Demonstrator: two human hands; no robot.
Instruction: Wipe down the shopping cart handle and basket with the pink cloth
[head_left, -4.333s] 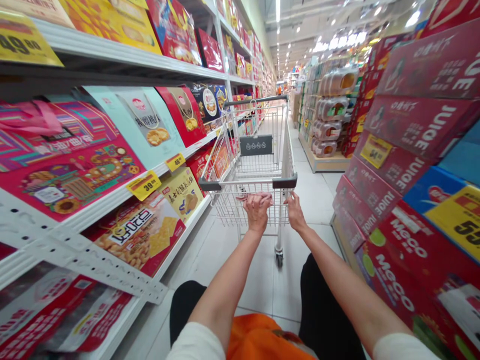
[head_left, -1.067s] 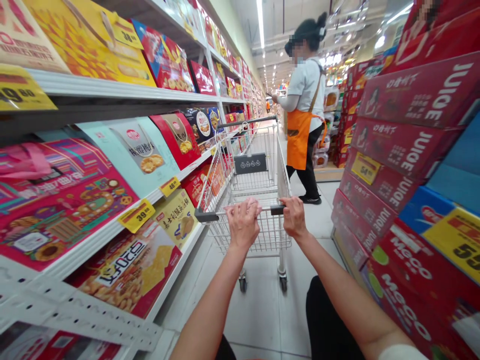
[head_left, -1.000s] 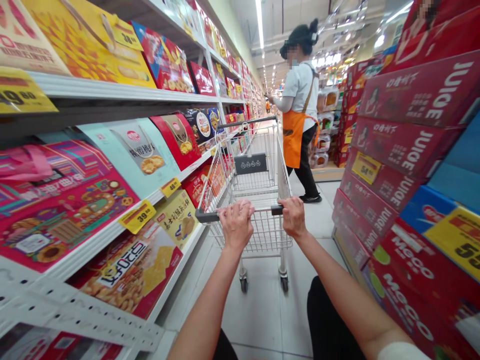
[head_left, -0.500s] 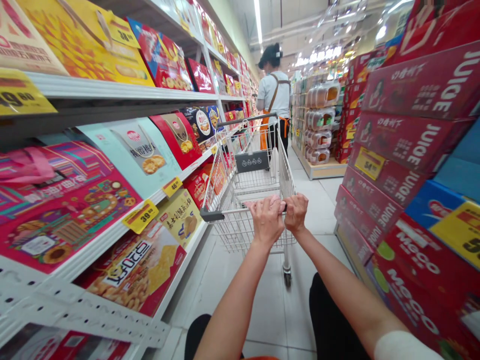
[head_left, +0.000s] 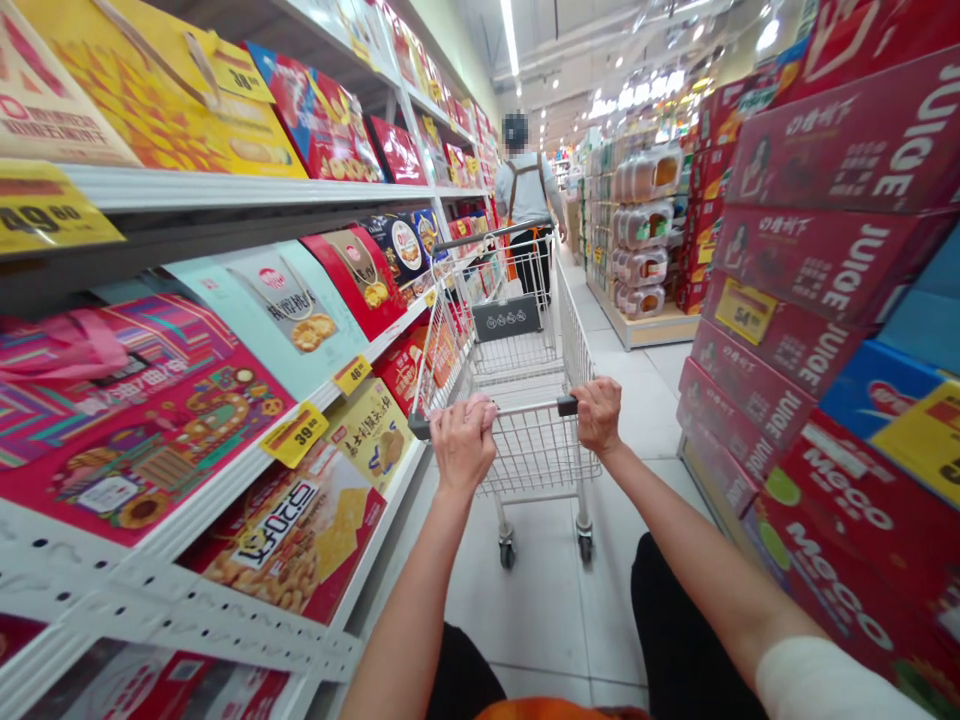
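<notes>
A wire shopping cart (head_left: 536, 450) stands in the aisle in front of me, with a dark grey plate on its child seat. My left hand (head_left: 463, 445) is closed on a pink cloth (head_left: 483, 408), resting on the near rim beside the left dark corner. Only a little of the cloth shows between and past the fingers. At the right corner, by the other dark end piece, my right hand (head_left: 598, 415) wraps around the cart's rim.
White shelves (head_left: 352, 195) with boxed snacks and yellow price tags line the left. Stacked red drink cartons (head_left: 795, 255) rise close on the right. A person in an apron (head_left: 529, 190) is beyond the cart. Further right, bundled bottles (head_left: 645, 225) stand on a low wooden platform (head_left: 637, 335).
My left hand has moved left along the cart's rim with the cloth, away from my right hand. The cart has swung straighter, and the person ahead has turned and is farther off.
</notes>
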